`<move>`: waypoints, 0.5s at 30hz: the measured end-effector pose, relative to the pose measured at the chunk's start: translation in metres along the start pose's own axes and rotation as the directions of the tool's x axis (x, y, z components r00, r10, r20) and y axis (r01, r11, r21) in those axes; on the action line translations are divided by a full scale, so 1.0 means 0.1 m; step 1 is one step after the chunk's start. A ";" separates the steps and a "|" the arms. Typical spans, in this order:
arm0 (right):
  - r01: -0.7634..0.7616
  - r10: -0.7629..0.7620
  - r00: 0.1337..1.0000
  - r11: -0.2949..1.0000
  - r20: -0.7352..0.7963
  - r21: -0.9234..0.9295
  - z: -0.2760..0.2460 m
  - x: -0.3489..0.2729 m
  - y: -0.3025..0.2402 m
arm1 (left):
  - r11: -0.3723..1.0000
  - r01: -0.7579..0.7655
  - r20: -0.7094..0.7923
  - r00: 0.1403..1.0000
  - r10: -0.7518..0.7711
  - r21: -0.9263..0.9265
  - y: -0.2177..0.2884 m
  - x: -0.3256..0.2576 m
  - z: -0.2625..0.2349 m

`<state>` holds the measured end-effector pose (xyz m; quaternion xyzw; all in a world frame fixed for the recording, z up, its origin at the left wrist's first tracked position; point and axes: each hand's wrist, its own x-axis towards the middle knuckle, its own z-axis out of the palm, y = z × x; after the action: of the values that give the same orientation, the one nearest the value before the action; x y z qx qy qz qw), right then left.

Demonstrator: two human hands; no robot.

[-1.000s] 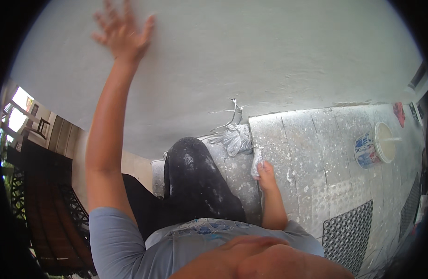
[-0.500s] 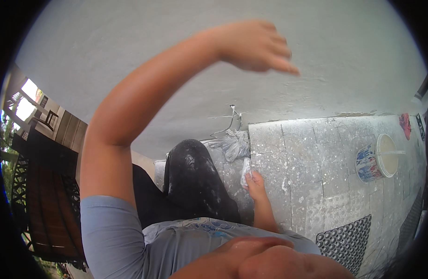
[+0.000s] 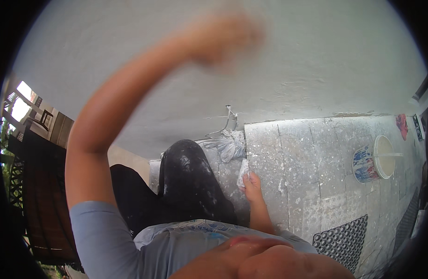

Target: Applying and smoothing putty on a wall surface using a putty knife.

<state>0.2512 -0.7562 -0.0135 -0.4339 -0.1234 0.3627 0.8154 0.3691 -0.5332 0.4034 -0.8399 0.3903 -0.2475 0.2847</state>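
Left of bucket (image 3: 364, 165), right hand (image 3: 252, 185) grips whitened object (image 3: 243, 172), seemingly held clear of left hand (image 3: 229, 39), blurred farther up-left, its grip untellable.

Wall (image 3: 316, 60) ahead, across full front; floor (image 3: 302, 162) at its foot, spreading right. Left hand (image 3: 225, 39) up before wall; contact unclear. Cable (image 3: 235, 121) at wall base, plastic bag (image 3: 231, 146) just under it. Knee (image 3: 183, 158) left of bag. Right hand (image 3: 253, 187) nearer body than bag, around handheld object (image 3: 243, 173). Bucket (image 3: 364, 165) on floor, well right. Cloth (image 3: 401, 126) beyond bucket, near wall. Mat (image 3: 342, 239) on floor, nearer body than bucket.
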 end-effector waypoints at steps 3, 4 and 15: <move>0.011 -0.007 0.999 0.997 0.054 -0.080 0.01 -0.01 0.02 | 0.820 0.205 0.815 0.380 0.437 -0.535 1.20 -0.34 0.49; 0.042 -0.041 0.999 0.995 0.008 -0.088 0.02 0.00 0.02 | 0.679 0.183 0.681 0.422 0.599 -0.711 1.37 -0.51 0.54; -0.057 0.057 0.998 0.995 -0.003 -0.080 0.10 -0.01 0.04 | 0.981 0.183 -0.284 0.939 -0.195 -0.070 -0.83 -0.85 -0.64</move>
<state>0.2433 -0.7496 -0.0103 -0.4698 -0.1249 0.3804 0.7867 0.3225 -0.4395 0.4886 -0.8341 0.3504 -0.3854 0.1816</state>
